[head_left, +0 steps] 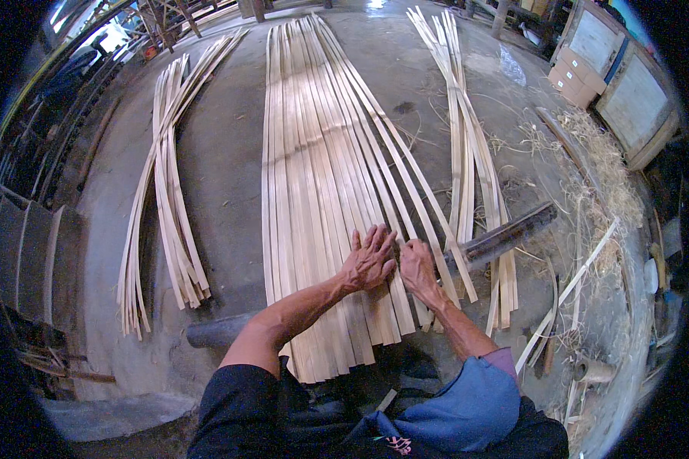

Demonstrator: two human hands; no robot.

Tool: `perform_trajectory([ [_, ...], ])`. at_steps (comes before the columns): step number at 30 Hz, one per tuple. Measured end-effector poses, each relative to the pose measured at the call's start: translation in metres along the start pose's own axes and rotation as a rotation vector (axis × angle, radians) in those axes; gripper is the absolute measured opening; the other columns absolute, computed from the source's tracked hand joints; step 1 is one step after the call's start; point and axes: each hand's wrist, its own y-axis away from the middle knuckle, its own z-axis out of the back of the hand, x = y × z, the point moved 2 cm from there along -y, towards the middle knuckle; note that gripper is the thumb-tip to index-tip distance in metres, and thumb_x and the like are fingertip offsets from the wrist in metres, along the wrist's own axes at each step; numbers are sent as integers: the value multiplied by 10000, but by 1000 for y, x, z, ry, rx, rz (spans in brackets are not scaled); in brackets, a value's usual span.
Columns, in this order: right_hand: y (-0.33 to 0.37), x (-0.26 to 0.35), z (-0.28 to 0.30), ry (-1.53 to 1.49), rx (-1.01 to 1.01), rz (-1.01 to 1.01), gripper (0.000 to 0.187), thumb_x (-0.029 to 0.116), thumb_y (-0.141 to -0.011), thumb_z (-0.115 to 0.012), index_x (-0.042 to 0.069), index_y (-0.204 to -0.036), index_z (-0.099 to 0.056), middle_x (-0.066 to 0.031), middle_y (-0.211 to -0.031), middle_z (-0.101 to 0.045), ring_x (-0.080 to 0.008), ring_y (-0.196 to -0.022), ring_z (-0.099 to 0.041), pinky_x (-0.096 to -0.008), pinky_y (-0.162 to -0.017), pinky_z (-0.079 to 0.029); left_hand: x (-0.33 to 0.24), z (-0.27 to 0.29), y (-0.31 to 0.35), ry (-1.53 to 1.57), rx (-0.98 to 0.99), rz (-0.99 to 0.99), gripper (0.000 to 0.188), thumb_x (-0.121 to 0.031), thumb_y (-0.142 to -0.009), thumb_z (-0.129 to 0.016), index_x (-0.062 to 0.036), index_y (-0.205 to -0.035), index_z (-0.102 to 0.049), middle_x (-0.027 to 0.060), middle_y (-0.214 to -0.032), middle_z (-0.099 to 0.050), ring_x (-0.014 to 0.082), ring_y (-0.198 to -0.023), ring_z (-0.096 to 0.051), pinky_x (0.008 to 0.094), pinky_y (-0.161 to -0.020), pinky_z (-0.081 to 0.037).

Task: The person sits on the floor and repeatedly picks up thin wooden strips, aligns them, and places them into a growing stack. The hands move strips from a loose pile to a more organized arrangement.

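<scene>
A wide row of long, pale wooden strips [302, 183], probably split bamboo, runs away from me across the floor, laid side by side. My left hand [369, 260] rests flat on the strips near their close end, fingers spread. Right beside it, my right hand [419, 269] is closed at the row's right side. What its curled fingers hold, if anything, is hidden. To the right of that hand a few loose strips [406, 164] fan apart from the row.
Crossed bundles of strips lie left [164, 168] and right [467, 145]. A dark bar [509, 233] sticks out right of the row; a dark round pole [218, 330] shows at its left. Fibre shavings [608, 180] heap near cardboard boxes [576, 79].
</scene>
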Motion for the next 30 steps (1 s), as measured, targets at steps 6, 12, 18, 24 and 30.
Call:
perform_trajectory([
  [6,-4,0,-2,-50,134,-1,198,24,-739,-460,-53,-906,-533,-209,-916,-511,-353,-883,-493,-388,-792,-410,-1,1,-2,-63,76,13,548,-371,-849,-359,-147,-1340,-261,208,-1392,-155,377,-1291,-139,603,-995,-83],
  [12,-4,-19,10,145,-18,4,183,-9,-749,-443,-71,-916,-481,-213,-870,-501,-360,-840,-511,-412,-755,-423,-1,0,-3,-75,30,-92,557,-353,-866,-334,-57,-1331,-252,188,-1395,-172,345,-1298,-146,583,-1006,-93],
  [18,-1,-14,-1,-226,21,3,259,10,-743,-460,-79,-985,-488,-243,-940,-524,-378,-919,-511,-402,-794,-414,2,-4,-1,-75,35,-98,580,-371,-871,-322,-31,-1332,-231,178,-1397,-176,341,-1298,-143,556,-1021,-95],
  [24,-6,-11,15,-445,112,-233,347,62,-762,-464,-24,-1096,-497,-226,-913,-580,-352,-855,-576,-372,-759,-448,0,-3,-2,-55,41,-70,617,-389,-866,-329,-1,-1330,-209,173,-1403,-159,335,-1304,-124,545,-1027,-92],
  [30,-7,-20,10,-459,103,-212,362,73,-761,-470,-8,-1113,-487,-217,-870,-593,-295,-818,-598,-360,-709,-458,-2,2,-3,-20,92,-44,643,-404,-852,-350,5,-1327,-209,171,-1405,-156,330,-1306,-117,545,-1029,-84],
])
